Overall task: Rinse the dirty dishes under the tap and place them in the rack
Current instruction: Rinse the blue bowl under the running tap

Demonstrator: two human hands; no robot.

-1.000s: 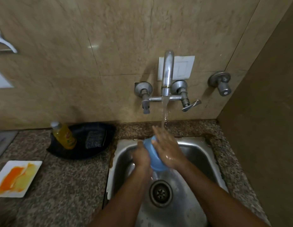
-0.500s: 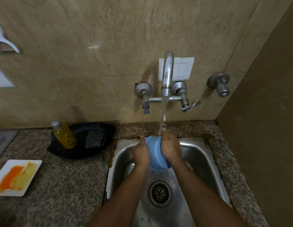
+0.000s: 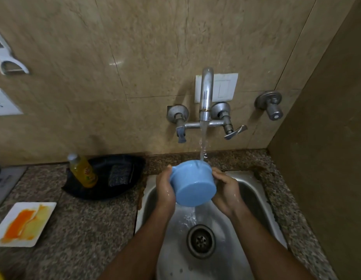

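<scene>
Tilted further since the earlier frame, the blue bowl (image 3: 192, 183) now shows its base to the camera, held over the sink (image 3: 254, 190) under the tap (image 3: 206, 93) stream. Left hand (image 3: 164, 187) and right hand (image 3: 226, 190) each grip one side. On the desk (image 3: 90, 225): smeared white plate (image 3: 24, 224), yellow bottle (image 3: 82, 171), black tray (image 3: 107, 190).

Speckled granite counter (image 3: 90, 219) bears a stained white plate (image 3: 24, 224), black tray (image 3: 107, 190) and inset steel sink (image 3: 256, 199)
</scene>
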